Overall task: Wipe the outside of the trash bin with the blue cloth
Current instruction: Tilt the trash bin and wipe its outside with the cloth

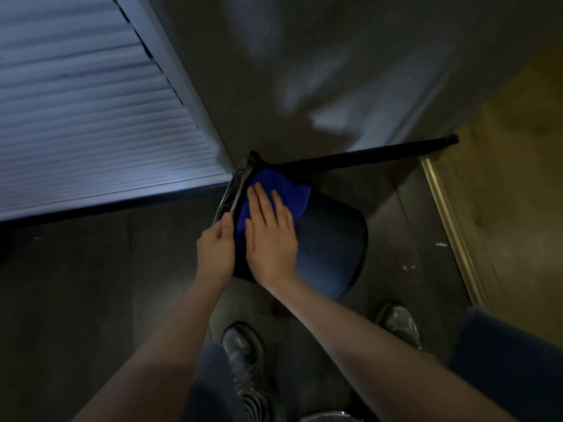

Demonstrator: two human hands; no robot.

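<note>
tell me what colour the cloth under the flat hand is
Bright blue cloth, best seen in the head view.

- The left hand (217, 250) grips the rim of the trash bin (332, 248) on its near left side, fingers curled over the edge and thumb lying along the rim.
- The right hand (269, 239) lies flat on the bin's outer wall just right of that rim, fingers straight and slightly spread, palm pressing down.
- Both forearms are bare and reach forward to the bin from the lower edge of the view, with the hands almost touching.
</note>
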